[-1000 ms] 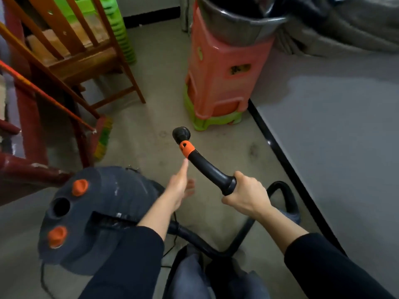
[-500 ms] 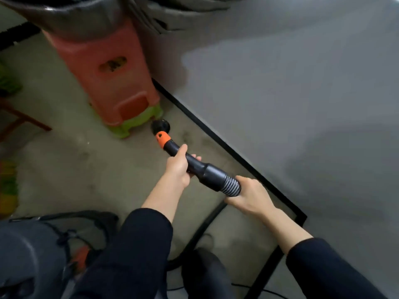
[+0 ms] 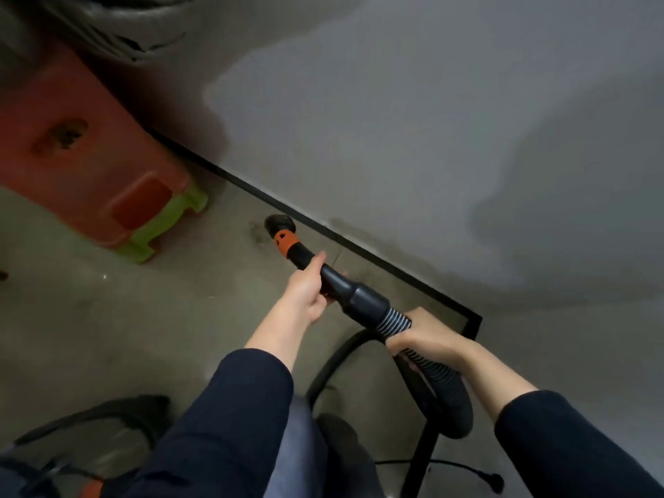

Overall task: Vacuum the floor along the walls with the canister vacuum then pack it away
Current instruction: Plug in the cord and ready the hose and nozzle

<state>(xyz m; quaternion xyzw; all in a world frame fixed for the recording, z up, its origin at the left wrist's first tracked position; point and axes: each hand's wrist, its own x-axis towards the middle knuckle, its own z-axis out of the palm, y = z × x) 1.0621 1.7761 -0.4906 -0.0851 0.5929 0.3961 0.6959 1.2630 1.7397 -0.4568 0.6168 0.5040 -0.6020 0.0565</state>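
While the left hand [image 3: 305, 291] gripped the stiff wand [image 3: 345, 289] and the right hand [image 3: 422, 336] clamped the floppy ribbed hose [image 3: 445, 386], the brush nozzle [image 3: 280, 225], likely light, sat at eleven o'clock beside the skirting [image 3: 377, 261].

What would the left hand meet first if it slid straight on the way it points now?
Probably the orange collar on the wand, just ahead of the left hand. Beyond it sits the round nozzle, though depth is hard to judge.
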